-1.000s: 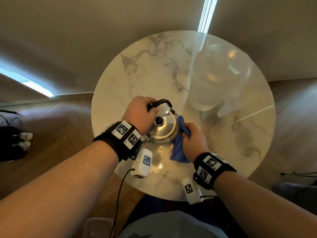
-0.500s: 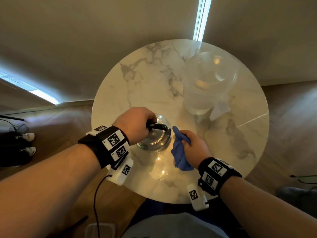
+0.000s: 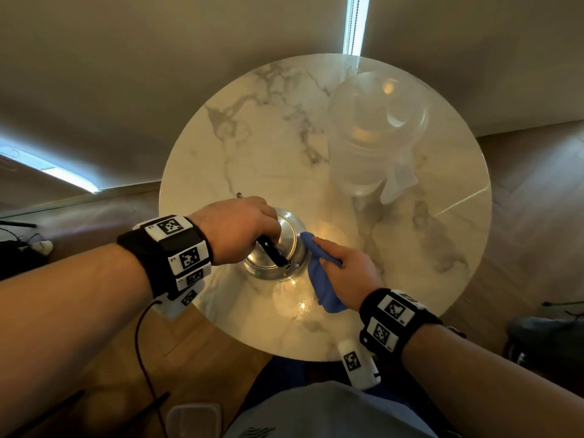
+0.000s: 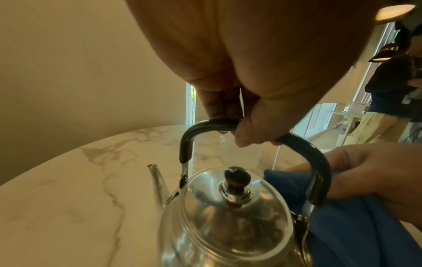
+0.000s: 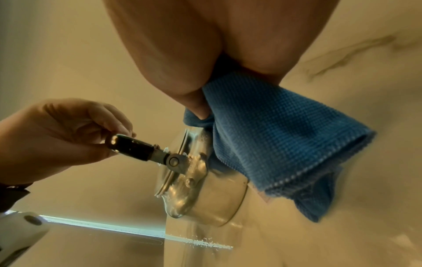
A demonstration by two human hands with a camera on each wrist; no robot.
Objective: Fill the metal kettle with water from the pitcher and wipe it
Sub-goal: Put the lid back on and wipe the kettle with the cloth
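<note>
With the left hand (image 3: 240, 229) gripping the black handle of the shiny metal kettle (image 3: 286, 248) and the right hand (image 3: 344, 273) clutching a blue cloth (image 3: 319, 279) against its side, a hard wipe could tip it, spilling water

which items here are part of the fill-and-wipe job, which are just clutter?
In the job:
shiny metal kettle with black handle, gripped by left hand
blue woven cloth, held against the kettle by right hand
clear plastic pitcher

Lying about:
black cables on the wooden floor
</note>
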